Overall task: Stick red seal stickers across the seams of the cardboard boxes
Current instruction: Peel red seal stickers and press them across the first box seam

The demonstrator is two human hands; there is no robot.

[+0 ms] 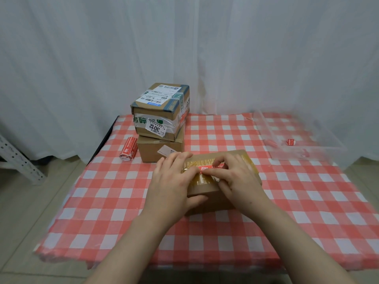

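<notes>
Mid-surface: brown cardboard box [207, 201], top striped with yellowish tape. Across its seam, red seal sticker [209, 166] with white print, partly hidden by fingers. Left grip [174, 181] spread flat on the top, thumb against the front. Right grip [235, 179] curled, pinching the sticker's end.

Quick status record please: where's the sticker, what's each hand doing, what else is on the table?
sticker: red seal sticker across the taped top of the near box
left hand: flat on the box top, fingertip at the sticker's end, thumb on the near side
right hand: bent fingers on the sticker; pinching or pressing unclear
stack: two boxes, back left
sticker bundle: left of the stack
clear bin: right, holds red scraps
</notes>
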